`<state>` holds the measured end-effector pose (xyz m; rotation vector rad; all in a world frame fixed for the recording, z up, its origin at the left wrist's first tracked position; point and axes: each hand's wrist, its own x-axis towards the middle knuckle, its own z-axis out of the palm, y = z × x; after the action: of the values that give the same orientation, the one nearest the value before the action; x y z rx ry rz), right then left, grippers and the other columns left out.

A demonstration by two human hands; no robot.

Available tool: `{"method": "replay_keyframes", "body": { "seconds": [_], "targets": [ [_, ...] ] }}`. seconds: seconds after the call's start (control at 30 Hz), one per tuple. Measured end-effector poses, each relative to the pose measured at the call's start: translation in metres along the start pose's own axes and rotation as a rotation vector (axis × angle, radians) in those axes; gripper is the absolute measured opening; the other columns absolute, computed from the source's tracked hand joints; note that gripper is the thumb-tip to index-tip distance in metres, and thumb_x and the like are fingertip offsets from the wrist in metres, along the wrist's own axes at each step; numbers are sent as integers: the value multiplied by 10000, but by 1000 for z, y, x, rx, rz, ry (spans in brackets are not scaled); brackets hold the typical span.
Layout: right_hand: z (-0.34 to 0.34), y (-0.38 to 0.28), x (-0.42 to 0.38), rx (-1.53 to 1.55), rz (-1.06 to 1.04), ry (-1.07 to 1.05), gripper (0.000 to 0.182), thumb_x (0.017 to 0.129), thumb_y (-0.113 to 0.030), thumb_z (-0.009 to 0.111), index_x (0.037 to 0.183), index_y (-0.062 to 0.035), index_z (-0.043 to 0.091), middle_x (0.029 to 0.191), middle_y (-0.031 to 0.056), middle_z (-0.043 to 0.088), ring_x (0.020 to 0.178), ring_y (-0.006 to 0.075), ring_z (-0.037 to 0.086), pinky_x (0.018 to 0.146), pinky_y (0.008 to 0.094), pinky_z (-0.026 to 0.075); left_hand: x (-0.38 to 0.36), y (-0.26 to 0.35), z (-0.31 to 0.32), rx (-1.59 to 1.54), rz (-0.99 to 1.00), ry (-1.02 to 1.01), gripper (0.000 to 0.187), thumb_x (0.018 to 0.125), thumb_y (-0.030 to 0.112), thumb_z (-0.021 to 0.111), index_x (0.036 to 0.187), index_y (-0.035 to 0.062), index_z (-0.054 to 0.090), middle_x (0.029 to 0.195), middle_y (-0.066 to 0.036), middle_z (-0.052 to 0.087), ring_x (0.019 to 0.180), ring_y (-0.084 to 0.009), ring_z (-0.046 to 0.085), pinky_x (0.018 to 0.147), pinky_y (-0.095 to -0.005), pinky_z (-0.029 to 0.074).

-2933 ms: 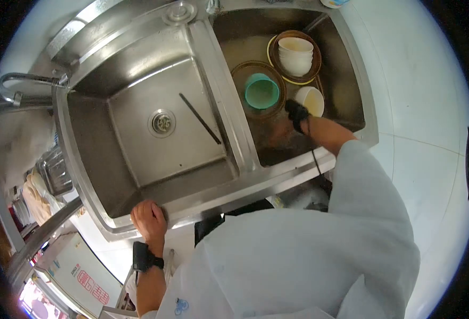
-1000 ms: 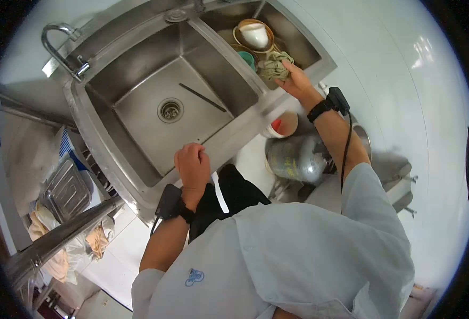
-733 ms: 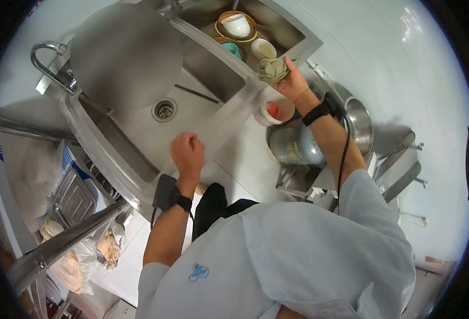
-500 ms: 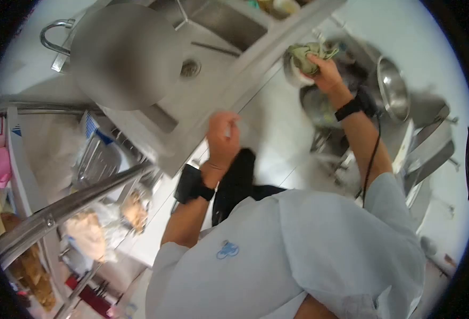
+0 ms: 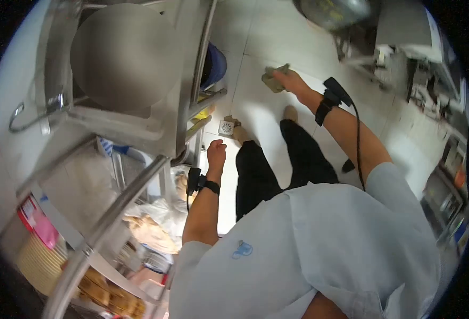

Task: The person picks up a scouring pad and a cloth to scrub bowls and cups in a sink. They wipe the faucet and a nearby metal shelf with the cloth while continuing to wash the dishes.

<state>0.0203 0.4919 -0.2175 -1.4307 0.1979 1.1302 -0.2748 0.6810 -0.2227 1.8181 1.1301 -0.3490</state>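
Observation:
My right hand [image 5: 294,84] is closed around a folded olive-green cloth [image 5: 275,78], held out over the tiled floor. The cloth's lower part bulges past my fingers. My left hand [image 5: 217,155] hangs beside the metal sink counter [image 5: 162,127] with nothing in it. Its fingers are loosely curled, the thumb a little apart. Both wrists wear black straps with small devices, and a cable runs from the right one.
A floor drain [image 5: 226,127] lies near my feet. Under the counter stands a blue bucket [image 5: 216,66]. A metal-framed shelf [image 5: 122,199] holds bags and packages at the left. A large metal bowl [image 5: 335,11] is at the top, with metal equipment [image 5: 410,32] at the right.
The view has turned to the right and away from the sink basin. My right hand, still holding the cloth, has moved from beside the pots and bowls to above open floor.

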Motion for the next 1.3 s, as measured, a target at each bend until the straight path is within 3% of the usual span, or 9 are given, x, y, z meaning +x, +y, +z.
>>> {"method": "replay_keyframes", "body": {
  "seconds": [0.07,0.1,0.13,0.2,0.23,0.67,0.73,1.0,1.3],
  "targets": [
    [22,26,-7,-834,-91,188,390,784,-336,502,1026,-30,507,910,89,541,910,210,494,761,370,411,16,-11,-7,-52,-54,-40,222,737,102,506,919,-24,525,793,-91,571,715,-153,525,659,-254,418],
    [27,77,7,-1071,-633,514,402,763,-314,532,1022,-9,496,879,128,541,864,206,512,751,338,421,20,-19,-11,-145,-119,-38,243,718,90,503,929,-29,523,797,-90,569,734,-158,529,672,-250,414],
    [37,87,2,-1048,-592,538,402,763,-314,532,1022,-9,496,879,128,541,864,206,512,751,338,421,22,-23,-14,-105,-124,-70,243,718,90,503,929,-29,523,797,-90,569,734,-158,529,672,-250,414],
    [53,97,8,-172,5,223,411,760,-299,551,1025,8,485,879,139,547,841,207,524,736,322,437,37,-28,-17,-141,-155,-57,256,730,102,487,945,-34,516,796,-84,564,737,-143,521,668,-244,408],
    [65,120,14,180,-38,207,428,736,-255,595,1033,28,471,863,117,563,820,196,534,714,300,445,45,-37,-21,-85,-148,-53,252,738,111,480,943,-30,518,794,-80,564,732,-143,520,670,-244,404],
    [167,304,105,711,184,78,331,674,-75,576,985,2,490,825,43,547,714,138,505,638,260,419,194,-127,-12,-364,-283,210,146,815,170,483,914,65,459,838,-28,493,812,-151,464,797,-332,341],
    [170,314,122,536,193,-70,316,729,-107,551,1026,-21,488,919,68,535,785,143,513,690,267,426,215,-146,-8,-361,-213,240,283,820,223,489,1057,83,424,1010,-65,477,954,-184,450,871,-359,315],
    [233,368,199,926,153,-320,454,789,-347,515,1109,-33,446,999,55,522,891,122,464,791,257,363,293,-178,-12,212,58,276,518,830,375,435,1228,69,307,1230,-125,328,1102,-234,341,910,-362,284],
    [282,384,234,1285,315,-321,494,765,-399,535,1092,-33,478,961,14,541,868,90,476,759,236,357,341,-208,4,886,-15,335,372,841,264,436,1094,-8,460,1043,-125,504,894,-235,489,761,-332,404]
  ]
}}
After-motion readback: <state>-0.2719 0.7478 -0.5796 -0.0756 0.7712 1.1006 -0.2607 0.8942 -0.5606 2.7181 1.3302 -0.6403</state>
